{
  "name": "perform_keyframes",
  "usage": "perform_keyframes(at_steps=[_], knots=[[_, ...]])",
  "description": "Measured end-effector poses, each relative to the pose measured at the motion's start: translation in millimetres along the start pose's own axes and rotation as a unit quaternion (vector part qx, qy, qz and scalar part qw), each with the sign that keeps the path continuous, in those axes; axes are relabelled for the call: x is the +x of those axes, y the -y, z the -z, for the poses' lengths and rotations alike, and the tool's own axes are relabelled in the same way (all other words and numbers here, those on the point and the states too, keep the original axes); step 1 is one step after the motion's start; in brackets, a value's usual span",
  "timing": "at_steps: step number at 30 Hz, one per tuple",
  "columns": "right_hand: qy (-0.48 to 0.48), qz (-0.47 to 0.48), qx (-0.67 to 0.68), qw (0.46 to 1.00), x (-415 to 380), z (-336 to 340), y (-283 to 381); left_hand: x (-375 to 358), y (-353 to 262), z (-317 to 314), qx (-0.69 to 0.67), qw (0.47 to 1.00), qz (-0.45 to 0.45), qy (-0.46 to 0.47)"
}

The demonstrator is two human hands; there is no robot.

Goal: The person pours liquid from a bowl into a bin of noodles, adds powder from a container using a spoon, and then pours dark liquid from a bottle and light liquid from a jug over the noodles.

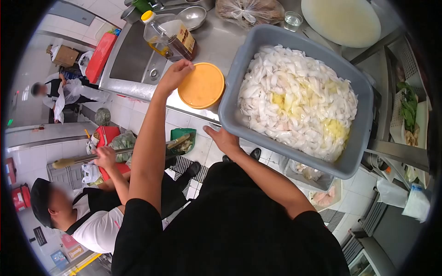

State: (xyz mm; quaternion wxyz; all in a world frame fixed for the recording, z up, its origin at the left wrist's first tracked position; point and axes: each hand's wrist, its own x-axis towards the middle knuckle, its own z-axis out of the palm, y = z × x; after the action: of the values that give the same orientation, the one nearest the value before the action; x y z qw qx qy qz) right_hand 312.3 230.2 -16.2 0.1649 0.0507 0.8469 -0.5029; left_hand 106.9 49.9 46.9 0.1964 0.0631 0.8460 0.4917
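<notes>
My left hand [175, 77] is closed on the upper left edge of a round orange lid [201, 85], which lies over the metal counter; whether a container sits beneath it is hidden. Just beyond that hand stands a big plastic jug [169, 37] with a yellow cap and dark liquid inside. My right hand [223, 139] is low by the near left corner of a large grey tub [294, 158], its thumb apart and its other fingers partly hidden. Glossy white strips [294, 96] fill the tub, with yellow liquid pooled on them in patches.
A sink [131, 57] is left of the jug. At the back are a metal bowl [192, 17], a bagged bundle [248, 11], a glass [293, 20] and a pale round board [341, 20]. A co-worker [92, 216] at left grips a long pole [115, 153].
</notes>
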Motion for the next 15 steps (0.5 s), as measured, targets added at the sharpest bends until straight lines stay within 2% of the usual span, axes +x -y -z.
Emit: perform_keyframes(at_steps=[1, 4, 5, 6, 7, 9, 10, 12, 13, 15], knots=[[0.002, 0.0, -0.001, 1.0, 7, -2, 3, -6, 6, 0, -0.001, 1.0, 0.002, -0.002], [-0.011, 0.043, -0.035, 0.998, 37, -19, 4, -20, 19, -14, -0.223, 0.974, 0.025, -0.036], [-0.132, 0.134, 0.045, 0.981, 52, -36, -4, -25, 17, -22, -0.228, 0.973, 0.028, -0.034], [-0.249, 0.221, 0.122, 0.935, 63, -46, -10, -30, 11, -30, -0.283, 0.958, 0.015, -0.054], [-0.249, 0.218, 0.116, 0.937, 72, -42, -5, -31, 8, -36, -0.337, 0.938, 0.001, -0.076], [-0.262, 0.242, 0.14, 0.924, 83, -36, 6, -36, 10, -43, -0.33, 0.94, -0.001, -0.088], [-0.258, 0.241, 0.137, 0.925, 85, -34, 10, -37, 11, -46, -0.366, 0.923, -0.02, -0.118], [-0.315, 0.254, 0.074, 0.912, 84, -33, 16, -41, 11, -55, -0.394, 0.9, -0.038, -0.185], [-0.31, 0.257, 0.073, 0.912, 85, -35, 17, -43, 15, -63, -0.396, 0.898, -0.039, -0.19], [-0.316, 0.248, 0.125, 0.907, 90, -40, 22, -50, 23, -87, -0.273, 0.881, -0.08, -0.378]])
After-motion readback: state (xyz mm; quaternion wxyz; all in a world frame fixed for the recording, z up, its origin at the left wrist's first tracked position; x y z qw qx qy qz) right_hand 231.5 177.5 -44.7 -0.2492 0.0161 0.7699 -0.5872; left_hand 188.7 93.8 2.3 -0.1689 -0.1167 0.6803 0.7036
